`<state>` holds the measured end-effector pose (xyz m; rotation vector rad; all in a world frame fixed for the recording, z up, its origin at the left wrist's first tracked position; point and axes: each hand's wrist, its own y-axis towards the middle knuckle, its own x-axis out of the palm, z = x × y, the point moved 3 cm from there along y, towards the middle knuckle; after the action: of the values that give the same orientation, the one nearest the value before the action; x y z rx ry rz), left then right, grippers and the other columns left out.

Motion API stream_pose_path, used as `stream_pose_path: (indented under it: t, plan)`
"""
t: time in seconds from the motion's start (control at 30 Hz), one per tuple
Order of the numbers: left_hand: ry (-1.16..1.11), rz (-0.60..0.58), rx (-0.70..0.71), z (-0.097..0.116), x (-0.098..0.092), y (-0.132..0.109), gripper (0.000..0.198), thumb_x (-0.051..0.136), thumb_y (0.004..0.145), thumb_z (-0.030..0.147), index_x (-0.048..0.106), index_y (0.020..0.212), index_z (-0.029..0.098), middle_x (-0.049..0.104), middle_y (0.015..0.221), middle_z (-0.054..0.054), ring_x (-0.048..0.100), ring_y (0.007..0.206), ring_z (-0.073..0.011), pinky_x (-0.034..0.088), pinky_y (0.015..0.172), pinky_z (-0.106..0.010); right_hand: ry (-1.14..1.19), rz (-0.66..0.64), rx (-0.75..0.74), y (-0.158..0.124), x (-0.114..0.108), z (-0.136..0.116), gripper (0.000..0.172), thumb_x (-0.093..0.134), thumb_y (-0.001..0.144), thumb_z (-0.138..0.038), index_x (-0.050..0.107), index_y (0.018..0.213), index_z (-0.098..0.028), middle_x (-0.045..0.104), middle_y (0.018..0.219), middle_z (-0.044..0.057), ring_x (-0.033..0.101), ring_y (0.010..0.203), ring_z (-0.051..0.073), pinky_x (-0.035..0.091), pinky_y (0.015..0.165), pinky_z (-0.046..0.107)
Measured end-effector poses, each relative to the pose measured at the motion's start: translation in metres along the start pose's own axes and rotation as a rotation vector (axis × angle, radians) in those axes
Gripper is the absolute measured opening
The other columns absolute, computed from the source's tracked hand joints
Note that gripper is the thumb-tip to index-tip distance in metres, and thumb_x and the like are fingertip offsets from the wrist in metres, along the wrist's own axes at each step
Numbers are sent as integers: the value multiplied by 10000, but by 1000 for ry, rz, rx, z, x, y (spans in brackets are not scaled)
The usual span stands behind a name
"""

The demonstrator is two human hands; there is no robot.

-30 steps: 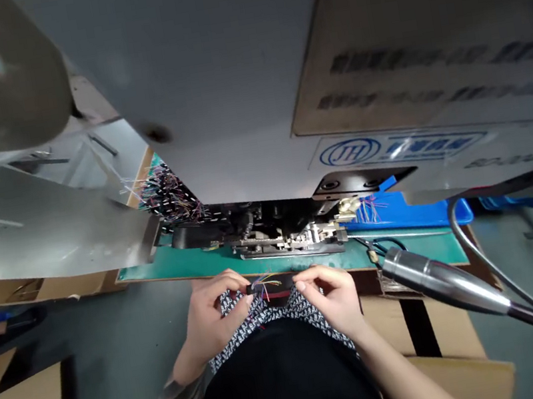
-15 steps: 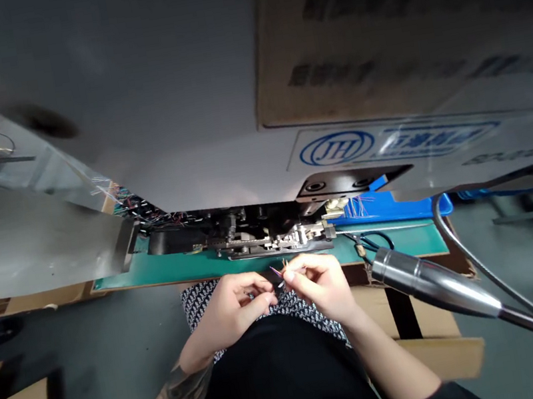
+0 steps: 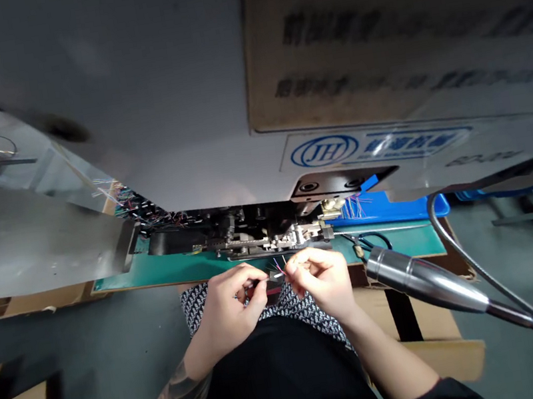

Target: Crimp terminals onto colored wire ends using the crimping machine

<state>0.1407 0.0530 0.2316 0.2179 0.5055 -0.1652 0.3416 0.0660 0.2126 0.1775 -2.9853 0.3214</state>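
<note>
My left hand (image 3: 228,308) and my right hand (image 3: 320,280) meet in front of my chest, fingers pinched together. Between them is a small black wire connector (image 3: 271,288), mostly hidden by my fingers. Thin coloured wires (image 3: 279,267) in pink, blue and yellow stick up from it. My left fingers hold the connector, and my right fingertips pinch at the wires. A black-and-white patterned cloth (image 3: 197,308) lies across my lap beneath my hands.
A grey-covered machine (image 3: 129,100) with exposed metal workings (image 3: 272,235) stands ahead on a green mat (image 3: 176,268). Beside it are a blue tray (image 3: 390,212), scissors (image 3: 368,242) and a chrome lamp head (image 3: 423,279). A wire bundle (image 3: 144,209) hangs at left.
My hands have drawn closer together and now cover most of the connector. The whole view has shifted as my head moved, bringing the machine's logo further left.
</note>
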Motion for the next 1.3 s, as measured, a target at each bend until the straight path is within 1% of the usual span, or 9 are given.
stream_pose_path:
  t: [0.23,0.37,0.5,0.63,0.87,1.03,1.17,1.23,1.3]
  plan:
    - [96,230,130,3,13,4,117,668,992,96,726,940,184,769,910,-31,583,591,-88,491,558,-234,-60,356,-172,8,13,11,323,839,891,-536,751,754,-257,660,537,2,557,402,183,503,391,343]
    - [154,283,181,4,17,5,122,672,998,87,721,946,187,769,897,-25,615,610,-92,507,577,-231,-60,395,-217,11,14,4,339,847,901,-468,728,689,-232,630,499,-15,528,387,151,473,390,298]
    - [177,327,216,7,19,7,129,686,991,68,711,932,180,759,873,-13,616,606,-84,510,592,-223,-51,413,-196,11,15,-6,364,861,900,-424,721,649,-200,635,500,-15,529,403,124,455,411,255]
    - [189,349,216,8,20,8,134,696,988,53,712,934,175,757,867,-8,615,612,-79,511,598,-213,-40,420,-154,11,18,-8,365,867,893,-443,732,661,-196,652,528,-9,553,433,128,460,428,250]
    - [268,341,271,3,19,6,139,706,981,38,725,1010,173,771,914,-16,633,630,-86,527,631,-223,-134,405,-185,12,12,0,380,841,903,-452,745,652,-183,617,531,-2,501,448,131,439,429,275]
    - [296,286,316,1,15,2,127,726,965,57,726,1013,175,786,949,-28,641,634,-96,526,623,-233,-230,263,-125,11,7,-6,280,848,904,-438,864,801,-178,670,562,3,531,457,134,462,452,276]
    - [214,240,286,3,11,3,103,707,974,77,728,990,177,782,926,-24,607,603,-89,498,586,-228,-119,129,-35,10,4,-7,307,827,943,-471,873,813,-196,736,603,21,607,451,145,509,430,261]
    - [187,231,250,5,9,5,99,695,976,85,728,956,177,761,842,-3,568,560,-81,467,559,-227,-112,109,-94,8,1,-4,285,793,987,-452,884,869,-209,771,648,27,662,473,159,558,449,267]
    - [170,214,201,6,7,7,108,694,977,104,725,904,178,692,706,31,524,511,-76,426,527,-227,-232,102,-260,7,-3,-2,205,777,1012,-390,901,970,-232,811,717,29,720,530,175,610,507,285]
